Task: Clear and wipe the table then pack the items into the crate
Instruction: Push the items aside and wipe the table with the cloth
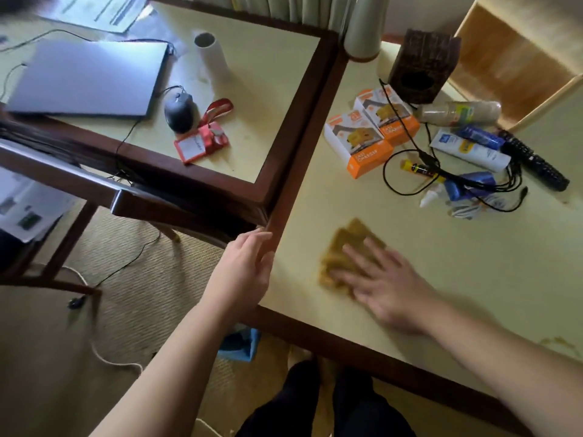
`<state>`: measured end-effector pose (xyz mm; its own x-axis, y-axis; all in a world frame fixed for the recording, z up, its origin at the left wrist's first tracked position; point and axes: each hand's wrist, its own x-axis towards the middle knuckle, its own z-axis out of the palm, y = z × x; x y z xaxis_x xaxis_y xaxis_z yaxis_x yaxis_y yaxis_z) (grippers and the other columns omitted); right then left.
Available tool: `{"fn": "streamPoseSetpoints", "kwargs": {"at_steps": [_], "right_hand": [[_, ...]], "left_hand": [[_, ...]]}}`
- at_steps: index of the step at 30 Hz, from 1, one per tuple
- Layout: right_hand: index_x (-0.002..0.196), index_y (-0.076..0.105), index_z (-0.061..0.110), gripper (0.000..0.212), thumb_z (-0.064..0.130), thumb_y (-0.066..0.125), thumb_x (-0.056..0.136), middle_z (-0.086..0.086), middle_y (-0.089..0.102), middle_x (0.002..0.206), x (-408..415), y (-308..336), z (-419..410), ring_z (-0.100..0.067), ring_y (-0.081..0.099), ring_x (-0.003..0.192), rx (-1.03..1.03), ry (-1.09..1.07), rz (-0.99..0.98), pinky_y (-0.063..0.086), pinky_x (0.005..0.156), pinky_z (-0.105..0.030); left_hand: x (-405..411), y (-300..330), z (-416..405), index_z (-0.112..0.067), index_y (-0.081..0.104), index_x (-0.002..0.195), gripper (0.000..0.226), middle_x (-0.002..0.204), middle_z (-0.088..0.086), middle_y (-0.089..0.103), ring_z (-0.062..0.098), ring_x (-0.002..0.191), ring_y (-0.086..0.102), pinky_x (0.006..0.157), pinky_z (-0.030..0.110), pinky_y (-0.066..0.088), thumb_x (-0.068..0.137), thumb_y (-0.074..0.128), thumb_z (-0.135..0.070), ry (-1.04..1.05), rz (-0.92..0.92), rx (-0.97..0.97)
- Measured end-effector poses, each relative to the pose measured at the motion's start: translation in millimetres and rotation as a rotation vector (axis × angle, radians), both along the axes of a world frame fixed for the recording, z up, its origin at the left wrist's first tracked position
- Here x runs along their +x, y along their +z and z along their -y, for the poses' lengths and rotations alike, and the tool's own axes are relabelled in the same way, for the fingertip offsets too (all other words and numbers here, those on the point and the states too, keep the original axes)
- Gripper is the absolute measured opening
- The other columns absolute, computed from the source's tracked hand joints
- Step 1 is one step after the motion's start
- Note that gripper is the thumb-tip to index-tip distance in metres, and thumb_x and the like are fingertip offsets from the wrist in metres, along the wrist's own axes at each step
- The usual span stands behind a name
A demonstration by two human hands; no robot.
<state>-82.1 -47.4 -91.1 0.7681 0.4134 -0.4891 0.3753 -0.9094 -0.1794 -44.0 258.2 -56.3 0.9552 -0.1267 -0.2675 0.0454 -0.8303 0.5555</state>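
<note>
Right hand [383, 280] flat, fingers spread, pressing the cloth [344, 250] onto the tabletop [473, 263] near its front-left corner. Left hand [249, 266] rests open on the wooden edge, seemingly touching.

Right hand [383, 285] blurring, covering part of cloth [342, 247]. Crate [517, 74] getting cut off by right edge. Box [356, 146] print smearing, too small for reading. Laptop [85, 77] blurring; papers [101, 9] running off top.

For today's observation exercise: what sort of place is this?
Probably a home or hotel-room work corner: a closed laptop and wired mouse on one table, carpet underfoot, curtains behind.
</note>
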Motion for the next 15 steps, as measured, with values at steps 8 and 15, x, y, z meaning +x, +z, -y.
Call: {"fn": "streamPoseSetpoints", "kwargs": {"at_steps": [8,15], "right_hand": [[0.158,-0.016,0.048,0.057,0.052,0.009,0.107,0.012,-0.031,0.166,-55,-4,-118,-0.025,-0.039,0.148,0.141,0.089,-0.039,-0.022,0.119,-0.052],[0.153,-0.027,0.050,0.058,0.061,-0.009,0.099,0.012,-0.027,0.167,-62,-1,110,-0.024,-0.024,0.155,-0.053,-0.703,0.064,-0.006,0.127,-0.045]], "left_hand": [[43,-15,36,-0.025,0.056,0.145,0.040,0.157,0.001,0.047,0.024,0.146,0.036,0.119,0.040,0.032,0.106,0.052,-0.032,-0.125,0.037,0.033],[43,-30,77,-0.030,0.057,0.144,0.040,0.160,0.002,0.044,0.030,0.149,0.030,0.118,0.046,0.031,0.104,0.055,-0.034,-0.262,0.052,0.103]]}}
